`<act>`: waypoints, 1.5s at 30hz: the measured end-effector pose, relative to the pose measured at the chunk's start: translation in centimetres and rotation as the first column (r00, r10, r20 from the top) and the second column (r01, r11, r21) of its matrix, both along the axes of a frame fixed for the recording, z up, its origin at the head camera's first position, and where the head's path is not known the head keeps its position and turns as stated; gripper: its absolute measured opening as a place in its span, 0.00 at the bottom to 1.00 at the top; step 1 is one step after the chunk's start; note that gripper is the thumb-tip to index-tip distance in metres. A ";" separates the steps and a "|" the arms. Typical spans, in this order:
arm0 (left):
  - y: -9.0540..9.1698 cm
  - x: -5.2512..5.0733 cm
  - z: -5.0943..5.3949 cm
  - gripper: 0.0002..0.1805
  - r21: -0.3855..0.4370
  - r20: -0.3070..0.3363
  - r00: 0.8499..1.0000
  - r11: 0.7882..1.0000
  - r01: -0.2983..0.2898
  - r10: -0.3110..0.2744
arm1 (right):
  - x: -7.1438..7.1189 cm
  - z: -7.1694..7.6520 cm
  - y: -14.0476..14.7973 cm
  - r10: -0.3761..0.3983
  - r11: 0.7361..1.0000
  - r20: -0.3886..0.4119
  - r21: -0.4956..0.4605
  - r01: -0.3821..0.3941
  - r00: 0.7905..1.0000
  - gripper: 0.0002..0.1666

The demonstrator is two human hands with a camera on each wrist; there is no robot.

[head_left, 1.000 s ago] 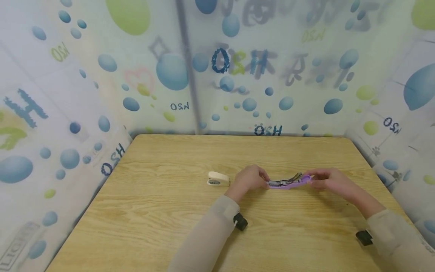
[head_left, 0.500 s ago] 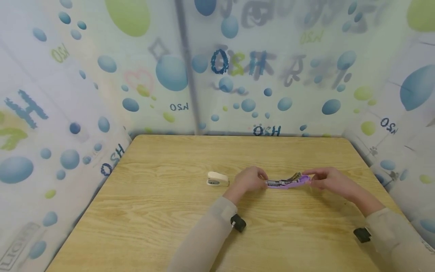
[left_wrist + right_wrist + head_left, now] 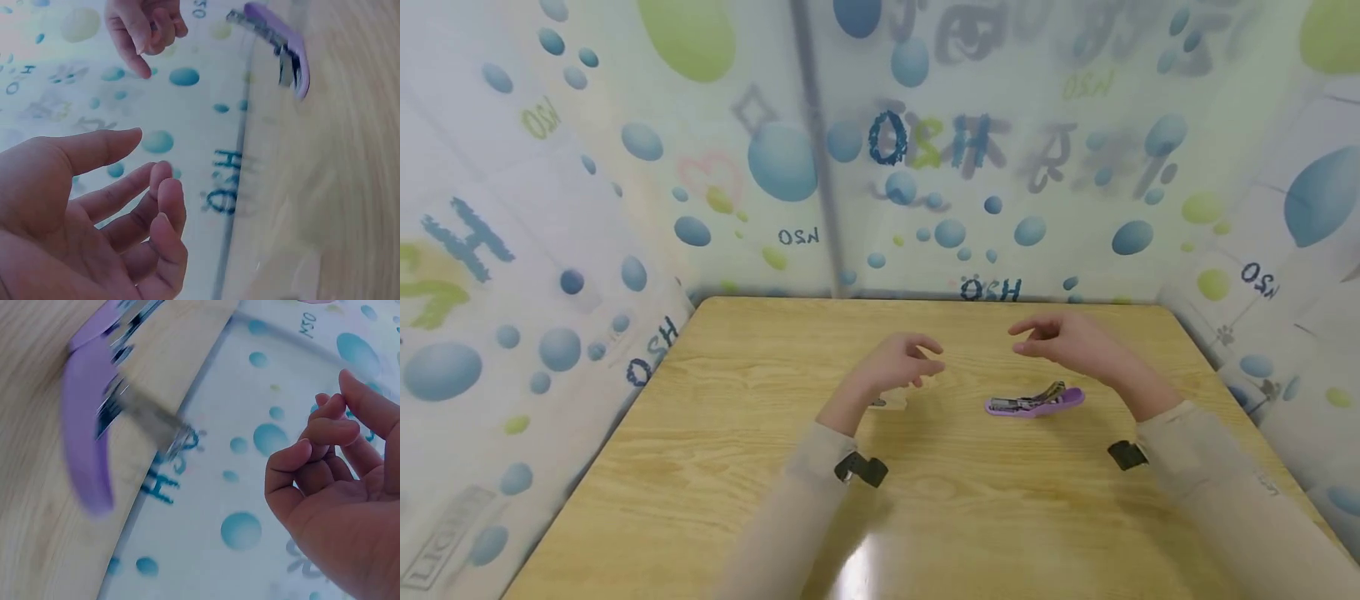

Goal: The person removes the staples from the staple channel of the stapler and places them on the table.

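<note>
A purple stapler (image 3: 1036, 405), opened out flat with its metal parts showing, lies on the table between and below the hands. My left hand (image 3: 895, 364) is raised to its left, fingers loosely bent and holding nothing; in the left wrist view that hand (image 3: 106, 219) is empty too. Above and behind the stapler hovers my right hand (image 3: 1067, 340), also empty. The right wrist view gives the purple stapler (image 3: 86, 419) blurred, apart from the right hand (image 3: 344, 469). Under my left hand a cream stapler (image 3: 891, 403) is mostly hidden.
The wooden table (image 3: 700, 467) reaches back to a wall (image 3: 737, 267) covered in printed bubbles and letters. More printed panels rise along its left and right sides.
Both hands have let go of the purple stapler and lifted. The left moved left, over the cream stapler; the right moved up and slightly left. The purple stapler stays in place.
</note>
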State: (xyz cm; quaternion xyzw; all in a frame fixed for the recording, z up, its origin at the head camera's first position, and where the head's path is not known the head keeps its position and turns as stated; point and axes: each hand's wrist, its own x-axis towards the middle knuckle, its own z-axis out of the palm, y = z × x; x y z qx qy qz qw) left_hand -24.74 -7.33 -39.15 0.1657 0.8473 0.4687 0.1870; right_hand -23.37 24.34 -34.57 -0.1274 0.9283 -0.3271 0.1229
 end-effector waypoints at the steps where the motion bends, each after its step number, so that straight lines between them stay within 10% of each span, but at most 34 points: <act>1: -0.9 -0.1 0.3 0.23 -0.007 -0.009 1.000 1.000 -0.014 0.014 | -0.4 0.1 -0.8 0.011 1.000 -0.001 -0.002 -0.011 1.000 0.28; 13: -11.0 -0.1 1.1 0.28 -0.173 -0.031 0.985 0.970 -0.173 0.170 | -3.0 -1.0 -9.7 0.098 0.980 0.028 -0.174 -0.091 0.995 0.22; 21: -12.8 0.6 1.0 0.28 -0.165 0.021 0.979 0.966 -0.198 0.204 | -2.7 -1.1 -13.4 0.144 0.966 0.011 -0.218 -0.138 0.989 0.20; 35: -4.0 1.2 1.2 0.24 -0.110 -0.037 0.998 0.993 -0.050 0.046 | -1.3 -0.8 -5.9 0.068 0.989 0.000 -0.135 -0.067 0.998 0.23; 45: 4.8 0.0 -2.7 0.25 -0.141 -0.032 0.999 0.990 0.033 -0.038 | 0.8 -1.9 -2.9 0.037 0.992 0.067 -0.126 -0.028 0.997 0.19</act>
